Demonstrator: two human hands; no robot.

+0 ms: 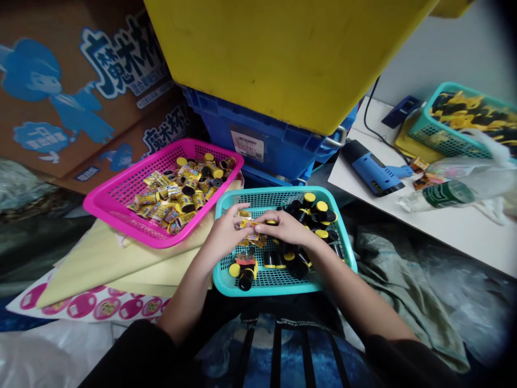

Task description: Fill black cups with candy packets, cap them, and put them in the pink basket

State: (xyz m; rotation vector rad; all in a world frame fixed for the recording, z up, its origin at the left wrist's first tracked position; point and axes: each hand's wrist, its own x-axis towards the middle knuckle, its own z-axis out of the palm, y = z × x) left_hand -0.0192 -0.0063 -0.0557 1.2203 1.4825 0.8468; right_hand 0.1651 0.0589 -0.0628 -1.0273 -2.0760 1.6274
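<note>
Both my hands meet over a teal mesh basket (283,288) on my lap. My left hand (223,235) and my right hand (283,226) pinch the same small yellow-labelled canister (247,218) between their fingertips. Several black canisters with yellow caps (319,213) lie loose in the teal basket, under and around my hands. To the left, a pink mesh basket (121,202) holds several canisters wrapped in yellow labels (181,194).
A yellow bin (283,59) sits on a blue crate (262,140) straight ahead. Printed cardboard boxes (81,81) stand at left. On the white table (444,226) at right lie a blue heat gun (374,170), a plastic bottle (452,194) and another teal basket (464,121). Sticker sheets (92,304) lie lower left.
</note>
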